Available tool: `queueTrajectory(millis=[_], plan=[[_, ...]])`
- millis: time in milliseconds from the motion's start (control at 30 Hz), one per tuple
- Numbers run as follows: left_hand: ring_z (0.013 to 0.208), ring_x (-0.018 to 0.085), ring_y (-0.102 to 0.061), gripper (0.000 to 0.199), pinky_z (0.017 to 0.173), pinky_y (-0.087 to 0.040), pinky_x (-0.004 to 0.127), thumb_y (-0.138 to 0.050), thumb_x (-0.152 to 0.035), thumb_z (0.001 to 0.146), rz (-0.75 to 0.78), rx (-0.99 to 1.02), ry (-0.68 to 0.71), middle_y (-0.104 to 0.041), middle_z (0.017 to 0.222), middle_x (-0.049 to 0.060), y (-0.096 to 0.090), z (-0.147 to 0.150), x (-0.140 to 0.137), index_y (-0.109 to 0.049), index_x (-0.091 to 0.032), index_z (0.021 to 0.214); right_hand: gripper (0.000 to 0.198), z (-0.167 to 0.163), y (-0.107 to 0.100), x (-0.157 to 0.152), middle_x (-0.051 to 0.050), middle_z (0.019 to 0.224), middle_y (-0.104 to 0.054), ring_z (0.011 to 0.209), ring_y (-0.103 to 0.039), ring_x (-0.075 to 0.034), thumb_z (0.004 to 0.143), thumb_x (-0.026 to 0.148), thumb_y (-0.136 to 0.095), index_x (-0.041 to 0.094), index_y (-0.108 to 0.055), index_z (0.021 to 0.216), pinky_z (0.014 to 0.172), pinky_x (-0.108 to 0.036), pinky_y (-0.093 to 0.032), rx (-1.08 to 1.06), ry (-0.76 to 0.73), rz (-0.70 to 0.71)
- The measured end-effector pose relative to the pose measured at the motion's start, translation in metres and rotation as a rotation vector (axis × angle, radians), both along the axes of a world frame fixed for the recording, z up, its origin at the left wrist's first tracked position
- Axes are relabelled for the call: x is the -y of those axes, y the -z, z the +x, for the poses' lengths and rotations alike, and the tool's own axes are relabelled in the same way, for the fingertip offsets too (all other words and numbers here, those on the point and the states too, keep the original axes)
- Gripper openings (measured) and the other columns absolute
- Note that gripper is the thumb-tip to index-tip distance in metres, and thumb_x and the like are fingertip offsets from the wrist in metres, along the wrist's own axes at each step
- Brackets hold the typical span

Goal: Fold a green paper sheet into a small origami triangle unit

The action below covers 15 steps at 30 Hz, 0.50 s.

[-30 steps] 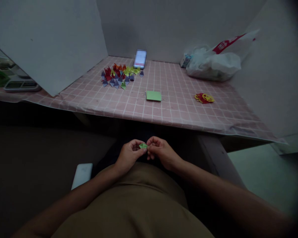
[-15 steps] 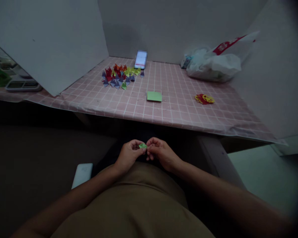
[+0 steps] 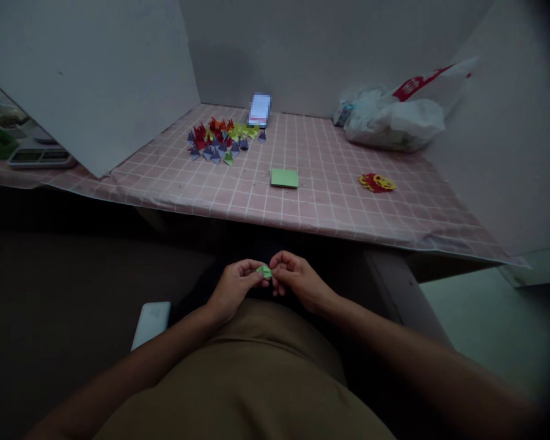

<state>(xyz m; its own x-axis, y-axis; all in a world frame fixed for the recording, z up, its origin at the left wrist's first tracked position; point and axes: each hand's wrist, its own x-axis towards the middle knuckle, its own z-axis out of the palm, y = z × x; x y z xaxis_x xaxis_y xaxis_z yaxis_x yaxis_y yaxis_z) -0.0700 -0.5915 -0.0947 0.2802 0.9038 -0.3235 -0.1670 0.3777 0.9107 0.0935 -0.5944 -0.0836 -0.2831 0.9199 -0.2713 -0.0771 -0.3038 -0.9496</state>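
Note:
A small folded piece of green paper (image 3: 264,271) is held over my lap, below the table's front edge. My left hand (image 3: 233,286) pinches its left side between thumb and fingers. At its right side, my right hand (image 3: 299,280) has thumb and forefinger closed on the paper, the other fingers curled beneath. On the table lies a stack of green paper squares (image 3: 285,178). Farther back on the left stands a cluster of small folded paper figures (image 3: 217,139) in red, orange, yellow, purple and green.
A phone (image 3: 260,110) leans at the back of the checked table (image 3: 321,208). Red and yellow looped pieces (image 3: 377,183) lie right, before a white plastic bag (image 3: 394,122). A white panel (image 3: 119,79) and a scale (image 3: 41,154) are left. A white device (image 3: 151,324) lies beside my lap.
The green paper has turned slightly and shows more of its folded face. My fingers have shifted a little on it, the left thumb drawing back slightly.

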Motion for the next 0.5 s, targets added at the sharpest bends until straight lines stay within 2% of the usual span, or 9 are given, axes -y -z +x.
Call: queueTrajectory(millis=[200, 500], plan=[[0.065, 0.013, -0.062, 0.018, 0.069, -0.05, 0.026, -0.074, -0.025, 0.069, -0.001, -0.011, 0.0, -0.069, 0.075, 0.003, 0.0011, -0.0005, 0.0001, -0.07, -0.014, 0.082, 0.019, 0.001, 0.0008, -0.0005, 0.006, 0.054, -0.057, 0.044, -0.051, -0.008, 0.075, 0.027, -0.067, 0.018, -0.051, 0.08, 0.044, -0.02, -0.037, 0.045, -0.022, 0.006], [0.071, 0.014, -0.066, 0.018, 0.075, -0.051, 0.029, -0.072, -0.023, 0.07, -0.016, 0.022, 0.042, -0.071, 0.08, 0.004, 0.0001, -0.0032, 0.0015, -0.071, -0.014, 0.086, 0.018, 0.0007, 0.0021, -0.0004, 0.006, 0.051, -0.056, 0.04, -0.05, -0.007, 0.075, 0.03, -0.066, 0.018, -0.053, 0.075, 0.042, -0.02, -0.037, 0.058, 0.014, -0.03]])
